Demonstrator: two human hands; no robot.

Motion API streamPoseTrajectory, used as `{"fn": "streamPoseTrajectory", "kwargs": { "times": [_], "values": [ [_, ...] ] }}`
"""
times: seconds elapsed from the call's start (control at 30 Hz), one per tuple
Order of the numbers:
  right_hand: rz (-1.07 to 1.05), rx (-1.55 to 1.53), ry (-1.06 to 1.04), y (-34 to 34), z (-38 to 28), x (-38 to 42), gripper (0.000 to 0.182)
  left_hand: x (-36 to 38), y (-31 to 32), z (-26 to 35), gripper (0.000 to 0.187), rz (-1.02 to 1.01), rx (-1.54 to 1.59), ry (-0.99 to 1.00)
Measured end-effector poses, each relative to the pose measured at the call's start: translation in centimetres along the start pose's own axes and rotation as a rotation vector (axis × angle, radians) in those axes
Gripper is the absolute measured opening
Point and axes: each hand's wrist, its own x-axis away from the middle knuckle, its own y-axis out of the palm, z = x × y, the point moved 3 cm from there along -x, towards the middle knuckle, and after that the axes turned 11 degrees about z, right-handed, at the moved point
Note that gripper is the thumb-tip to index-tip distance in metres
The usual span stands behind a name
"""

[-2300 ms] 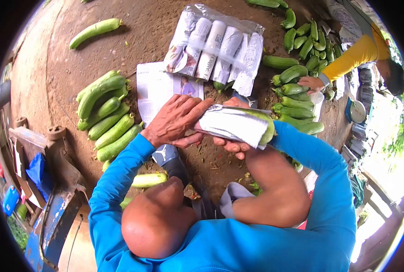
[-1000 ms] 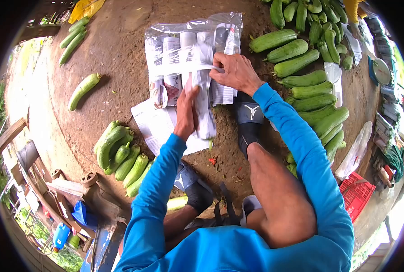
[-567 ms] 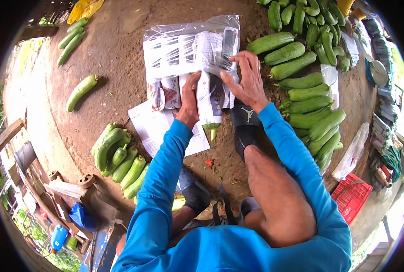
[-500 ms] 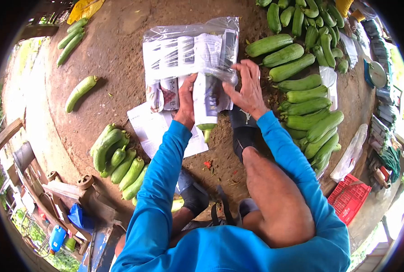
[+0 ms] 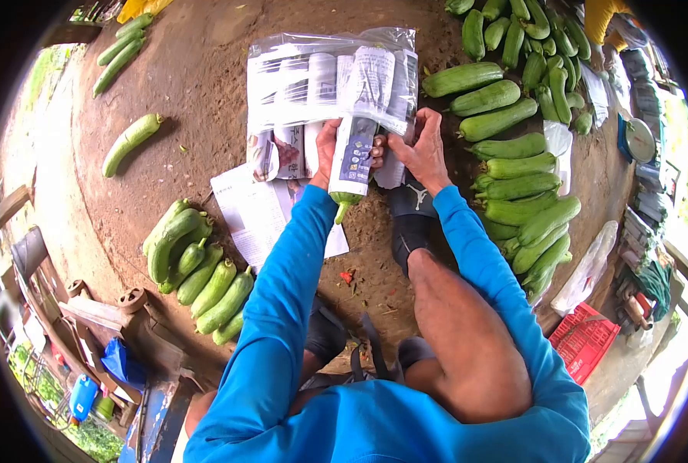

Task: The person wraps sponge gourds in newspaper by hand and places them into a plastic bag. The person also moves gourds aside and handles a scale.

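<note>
A green gourd wrapped in printed newspaper [image 5: 351, 158] lies partly in a clear plastic bag [image 5: 290, 100], its bare stem end [image 5: 347, 199] pointing toward me. My left hand [image 5: 328, 150] is closed around it, and fingertips show on the far side. At the bag's right lower edge, my right hand [image 5: 425, 154] is closed, with thumb and fingers pinching the plastic. Several other newspaper rolls [image 5: 290, 150] sit side by side in the bag. Loose newspaper sheets [image 5: 247, 216] are spread on the ground below it.
Unwrapped green gourds [image 5: 514, 189] lie in a row and heap on the right, with another cluster [image 5: 201, 270] at left. A single gourd [image 5: 132, 144] rests farther left. A red crate [image 5: 583, 339], a dial scale [image 5: 639, 140] and a white plastic bag [image 5: 587, 266] stand at right.
My right hand has gone from spread fingers beside the bag to a pinch on its edge. The wrapped gourd has shifted slightly away from me and turned, showing a dark printed side.
</note>
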Motion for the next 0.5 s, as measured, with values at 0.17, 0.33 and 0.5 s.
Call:
{"fn": "streamPoseTrajectory", "kwargs": {
  "times": [0.17,0.33,0.5],
  "values": [
    [-0.057,-0.074,0.142,-0.4,3.1,0.4,0.079,-1.0,-0.6,-0.2,0.076,-0.023,0.036,-0.015],
    [-0.066,-0.086,0.217,-0.3,2.8,0.5,0.084,0.9,1.4,-0.2,0.077,0.334,-0.59,0.159],
    [-0.041,0.026,0.149,-0.8,0.0,0.5,0.091,1.8,0.0,2.0,0.084,0.408,-1.804,0.651]
  ]
}}
